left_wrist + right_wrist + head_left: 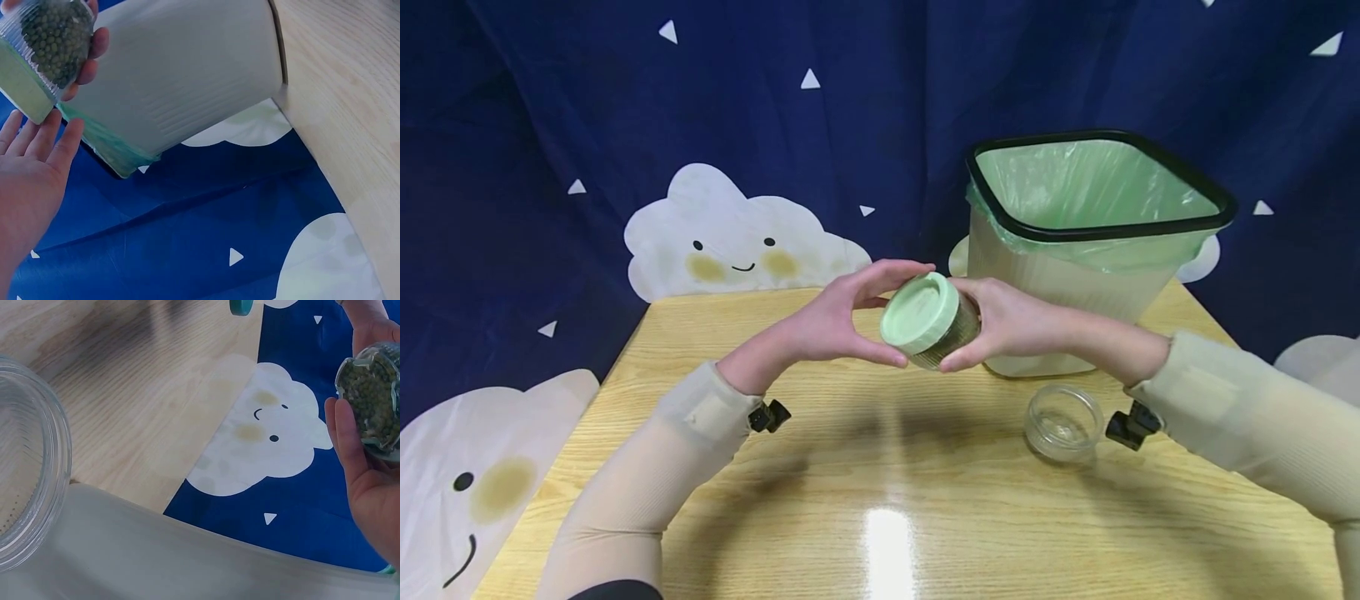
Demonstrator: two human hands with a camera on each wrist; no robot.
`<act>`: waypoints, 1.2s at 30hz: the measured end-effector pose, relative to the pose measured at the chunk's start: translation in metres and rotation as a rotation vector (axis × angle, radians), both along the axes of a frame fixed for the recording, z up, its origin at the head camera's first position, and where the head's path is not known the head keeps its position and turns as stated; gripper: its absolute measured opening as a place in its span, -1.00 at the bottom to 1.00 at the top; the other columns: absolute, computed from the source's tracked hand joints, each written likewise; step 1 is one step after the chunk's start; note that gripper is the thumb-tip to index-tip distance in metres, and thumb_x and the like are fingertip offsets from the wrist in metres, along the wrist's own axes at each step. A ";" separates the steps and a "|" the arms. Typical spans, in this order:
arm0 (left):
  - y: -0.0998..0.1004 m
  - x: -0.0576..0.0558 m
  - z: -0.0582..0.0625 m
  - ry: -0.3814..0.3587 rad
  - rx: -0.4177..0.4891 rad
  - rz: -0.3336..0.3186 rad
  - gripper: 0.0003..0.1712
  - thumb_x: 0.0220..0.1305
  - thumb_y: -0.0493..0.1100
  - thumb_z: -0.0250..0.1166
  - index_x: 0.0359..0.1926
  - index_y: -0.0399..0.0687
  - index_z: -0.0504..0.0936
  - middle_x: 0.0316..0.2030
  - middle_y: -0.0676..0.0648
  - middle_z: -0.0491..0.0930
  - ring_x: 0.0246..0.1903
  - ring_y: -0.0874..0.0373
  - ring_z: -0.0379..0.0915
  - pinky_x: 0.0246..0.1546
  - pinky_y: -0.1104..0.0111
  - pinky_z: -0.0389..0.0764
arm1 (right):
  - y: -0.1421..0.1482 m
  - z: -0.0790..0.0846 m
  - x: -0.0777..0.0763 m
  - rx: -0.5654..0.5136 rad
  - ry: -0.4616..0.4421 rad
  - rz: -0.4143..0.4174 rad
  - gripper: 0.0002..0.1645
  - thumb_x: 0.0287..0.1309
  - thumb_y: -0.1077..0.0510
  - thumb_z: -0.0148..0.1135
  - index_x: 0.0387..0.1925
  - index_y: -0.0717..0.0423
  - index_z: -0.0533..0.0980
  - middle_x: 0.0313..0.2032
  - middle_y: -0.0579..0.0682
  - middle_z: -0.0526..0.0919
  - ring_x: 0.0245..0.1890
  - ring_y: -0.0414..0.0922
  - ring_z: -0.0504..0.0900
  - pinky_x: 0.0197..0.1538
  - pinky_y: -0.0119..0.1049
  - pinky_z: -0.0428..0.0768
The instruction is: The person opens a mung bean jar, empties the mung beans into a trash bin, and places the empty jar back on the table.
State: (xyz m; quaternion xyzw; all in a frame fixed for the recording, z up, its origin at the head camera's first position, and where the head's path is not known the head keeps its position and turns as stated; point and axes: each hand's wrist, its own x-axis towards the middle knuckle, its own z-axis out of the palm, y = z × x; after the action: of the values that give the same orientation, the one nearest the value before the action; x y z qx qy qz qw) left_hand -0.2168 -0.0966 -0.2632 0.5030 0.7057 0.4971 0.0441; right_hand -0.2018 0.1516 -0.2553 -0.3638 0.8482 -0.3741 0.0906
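In the head view a clear ribbed jar (952,340) with a pale green lid (917,312) is held tilted above the table, lid toward the left. Small round green beans (55,40) fill much of it. My right hand (1011,321) grips the jar's body from the right, thumb below and fingers behind. My left hand (831,317) spans the lid from the left, with thumb and fingertips at its edge and a gap before the palm. An open clear round container (1063,423) stands on the table below my right forearm; its lower part looks cloudy.
A white bin (1037,258) with a black rim and green liner stands at the back right, close behind my right hand. The wooden table (797,500) ends at a dark blue curtain (865,125) with white clouds and triangles. Cameras (767,415) are strapped to both wrists.
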 end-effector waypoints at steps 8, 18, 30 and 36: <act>0.000 0.001 0.001 0.000 0.015 0.016 -0.02 -0.16 -0.40 0.58 0.33 -0.29 0.32 0.22 -0.10 0.44 0.18 0.12 0.39 0.14 0.21 0.45 | -0.001 0.000 -0.001 -0.005 0.003 0.003 -0.19 -0.24 0.07 0.63 0.07 0.24 0.44 -0.16 -0.03 0.61 -0.18 -0.11 0.56 -0.07 -0.21 0.54; 0.000 0.008 0.000 0.104 -0.052 0.180 -0.08 -0.11 -0.26 0.60 0.30 -0.21 0.36 0.12 -0.06 0.51 0.08 0.16 0.46 0.06 0.21 0.48 | -0.003 -0.001 0.000 0.002 0.000 0.001 -0.20 -0.26 0.07 0.64 0.05 0.21 0.45 -0.17 -0.05 0.61 -0.19 -0.12 0.56 -0.10 -0.24 0.55; -0.004 0.013 0.005 0.210 -0.095 0.209 -0.01 -0.02 -0.13 0.56 0.38 -0.07 0.22 0.27 -0.01 0.39 0.21 0.12 0.34 0.09 0.17 0.46 | -0.001 -0.001 0.000 -0.006 0.001 -0.004 -0.19 -0.23 0.08 0.63 0.08 0.25 0.44 -0.17 -0.03 0.62 -0.19 -0.11 0.56 -0.09 -0.20 0.54; -0.009 0.011 0.009 0.114 -0.085 0.115 0.03 -0.04 -0.19 0.57 0.42 -0.07 0.20 0.33 0.06 0.30 0.30 0.13 0.24 0.18 0.10 0.41 | -0.002 0.000 0.000 -0.006 0.001 0.001 -0.16 -0.23 0.08 0.63 0.11 0.25 0.43 -0.16 -0.03 0.63 -0.17 -0.11 0.56 -0.05 -0.19 0.54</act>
State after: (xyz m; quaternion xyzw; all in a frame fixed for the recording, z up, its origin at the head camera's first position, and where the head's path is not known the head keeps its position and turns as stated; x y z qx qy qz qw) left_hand -0.2055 -0.1057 -0.2542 0.4866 0.7552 0.4390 -0.0036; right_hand -0.2017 0.1500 -0.2548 -0.3649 0.8468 -0.3765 0.0893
